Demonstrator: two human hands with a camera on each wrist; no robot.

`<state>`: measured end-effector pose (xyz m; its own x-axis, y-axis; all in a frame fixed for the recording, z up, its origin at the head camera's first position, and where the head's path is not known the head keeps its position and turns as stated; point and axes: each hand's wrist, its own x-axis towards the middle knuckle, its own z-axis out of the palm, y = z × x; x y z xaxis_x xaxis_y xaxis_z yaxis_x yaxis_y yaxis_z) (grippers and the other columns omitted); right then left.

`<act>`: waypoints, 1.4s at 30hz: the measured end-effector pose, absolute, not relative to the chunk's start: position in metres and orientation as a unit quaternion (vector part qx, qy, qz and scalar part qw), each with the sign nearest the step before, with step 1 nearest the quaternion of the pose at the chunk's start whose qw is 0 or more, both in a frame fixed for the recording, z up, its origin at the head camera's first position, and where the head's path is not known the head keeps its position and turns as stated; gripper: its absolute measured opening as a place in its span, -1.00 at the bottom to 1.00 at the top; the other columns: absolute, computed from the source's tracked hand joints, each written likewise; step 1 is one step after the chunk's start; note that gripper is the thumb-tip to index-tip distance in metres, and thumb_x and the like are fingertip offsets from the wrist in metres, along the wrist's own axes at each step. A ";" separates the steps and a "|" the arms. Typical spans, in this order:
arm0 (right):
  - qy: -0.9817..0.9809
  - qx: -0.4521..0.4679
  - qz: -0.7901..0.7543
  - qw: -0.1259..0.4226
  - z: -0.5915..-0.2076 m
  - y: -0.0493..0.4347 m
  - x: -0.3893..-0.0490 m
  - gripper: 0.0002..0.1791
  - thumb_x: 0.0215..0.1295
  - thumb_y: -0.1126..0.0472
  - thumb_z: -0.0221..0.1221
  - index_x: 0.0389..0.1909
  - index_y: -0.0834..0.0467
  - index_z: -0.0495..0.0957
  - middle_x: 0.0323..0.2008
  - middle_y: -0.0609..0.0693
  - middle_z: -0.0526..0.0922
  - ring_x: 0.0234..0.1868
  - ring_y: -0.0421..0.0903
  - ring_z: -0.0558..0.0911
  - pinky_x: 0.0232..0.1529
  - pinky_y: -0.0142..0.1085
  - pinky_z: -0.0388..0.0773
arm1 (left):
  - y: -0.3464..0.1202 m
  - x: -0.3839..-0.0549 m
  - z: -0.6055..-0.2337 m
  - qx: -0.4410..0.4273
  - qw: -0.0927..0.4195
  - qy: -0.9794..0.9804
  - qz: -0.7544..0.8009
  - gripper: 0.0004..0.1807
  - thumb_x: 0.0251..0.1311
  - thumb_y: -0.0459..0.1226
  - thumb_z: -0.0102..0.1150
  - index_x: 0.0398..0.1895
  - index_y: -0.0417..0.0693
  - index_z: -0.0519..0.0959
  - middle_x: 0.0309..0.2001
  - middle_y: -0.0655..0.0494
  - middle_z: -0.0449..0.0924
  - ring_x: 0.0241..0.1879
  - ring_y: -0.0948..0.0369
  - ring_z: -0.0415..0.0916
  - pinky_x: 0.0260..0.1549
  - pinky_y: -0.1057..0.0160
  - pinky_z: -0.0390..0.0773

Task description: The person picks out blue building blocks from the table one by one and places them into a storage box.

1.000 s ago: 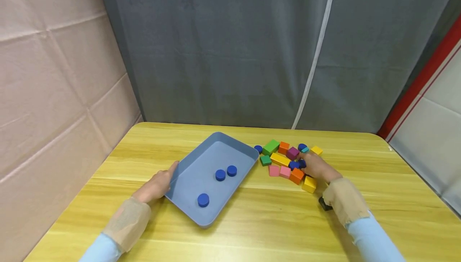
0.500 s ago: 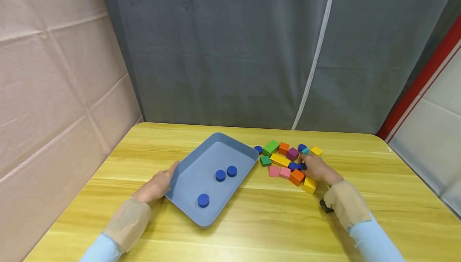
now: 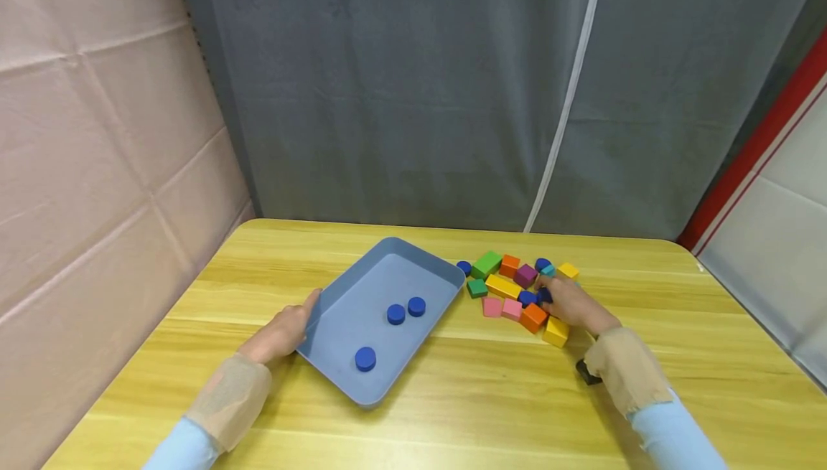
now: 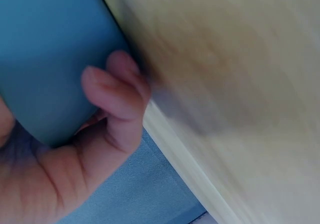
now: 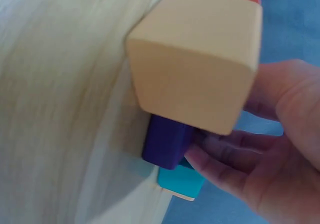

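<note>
1. Left hand (image 3: 281, 334) grips the tray (image 3: 362, 280) at its side, fingers curled round the wall.
2. Tray lies on the counter (image 3: 452, 420), right of left hand, well left of right hand.
3. Three blue discs inside tray, all right of left hand: near disc (image 3: 365, 359) alone, middle disc (image 3: 395, 314) and far disc (image 3: 416, 306) side by side.
4. Right hand (image 3: 575, 305) is at the right edge of the block pile, palm side toward the blocks. Fingertips touch the navy piece (image 5: 167, 141); thumb tip hidden behind the near yellow block (image 5: 192, 64), so cannot tell if it pinches.
5. Navy piece sits at right hand's fingertips, between near yellow block and teal block (image 5: 181, 180).
6. Far yellow block (image 3: 568, 270) just beyond right hand; blue piece (image 3: 543, 264) beyond its fingertips, next to teal block.
7. Left of right hand: orange block (image 3: 533, 318), two pink blocks (image 3: 512, 309), long yellow block (image 3: 502, 285), purple block (image 3: 525, 275).
8. Farther left of right hand, nearer tray: light green block (image 3: 487, 264), dark green block (image 3: 477, 288).
9. Black object (image 3: 588, 373) by right wrist, partly hidden.
</note>
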<state>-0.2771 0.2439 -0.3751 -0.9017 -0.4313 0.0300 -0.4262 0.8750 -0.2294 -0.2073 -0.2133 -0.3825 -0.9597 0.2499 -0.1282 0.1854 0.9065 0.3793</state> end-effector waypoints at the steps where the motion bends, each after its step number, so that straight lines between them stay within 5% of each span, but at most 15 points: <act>1: 0.968 -0.220 -0.117 0.011 -0.374 0.243 -0.277 -0.74 0.00 0.39 0.20 -0.24 0.35 0.46 -0.32 0.24 0.50 -0.38 0.02 0.46 -0.17 -0.01 0.49 | -0.213 -0.207 -0.382 0.111 0.088 0.972 0.185 -0.21 -0.11 -0.65 -0.09 0.29 -0.42 -0.07 -0.04 -0.46 0.38 0.00 -0.19 0.35 0.00 -0.12 0.31; 15: 0.969 -0.214 -0.121 -0.015 -0.360 0.226 -0.268 -0.68 -0.02 0.38 0.21 -0.20 0.40 0.43 -0.33 0.25 0.42 -0.42 0.02 0.42 -0.29 -0.08 0.54 | -0.214 -0.206 -0.383 0.115 0.085 0.974 0.175 -0.21 -0.11 -0.64 -0.06 0.28 -0.42 -0.06 -0.11 -0.44 0.42 -0.05 -0.17 0.39 -0.03 -0.10 0.35; 23: 0.971 -0.206 -0.120 -0.026 -0.357 0.220 -0.266 -0.49 0.04 0.30 0.17 0.00 0.49 0.33 -0.15 0.40 0.41 -0.32 0.11 0.49 -0.23 -0.01 0.52 | -0.214 -0.206 -0.382 0.117 0.084 0.974 0.173 -0.21 -0.12 -0.65 -0.05 0.28 -0.44 -0.06 -0.10 -0.47 0.41 -0.04 -0.20 0.38 -0.01 -0.10 0.34; 31: 0.959 -0.227 -0.161 -0.058 -0.354 0.208 -0.261 -0.65 0.06 0.28 0.17 -0.14 0.36 0.41 -0.23 0.31 0.47 -0.31 0.11 0.50 -0.24 -0.01 0.52 | -0.213 -0.207 -0.381 0.110 0.094 0.972 0.183 -0.22 -0.08 -0.64 -0.08 0.30 -0.41 -0.08 -0.03 -0.48 0.37 0.02 -0.20 0.33 0.02 -0.10 0.31; 42: 0.949 -0.250 -0.178 -0.074 -0.343 0.185 -0.255 -0.61 0.03 0.30 0.20 -0.11 0.38 0.39 -0.19 0.28 0.48 -0.24 0.11 0.53 -0.20 -0.07 0.53 | -0.212 -0.207 -0.379 0.106 0.094 0.972 0.190 -0.21 -0.10 -0.64 -0.11 0.30 -0.41 -0.10 -0.06 -0.45 0.39 0.00 -0.16 0.36 0.01 -0.10 0.32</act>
<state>-0.2551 0.1847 -0.3430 -0.8643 -0.4480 0.2286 -0.5004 0.8118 -0.3010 -0.2070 -0.2116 -0.3794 -0.9598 0.2424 -0.1414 0.1714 0.9055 0.3883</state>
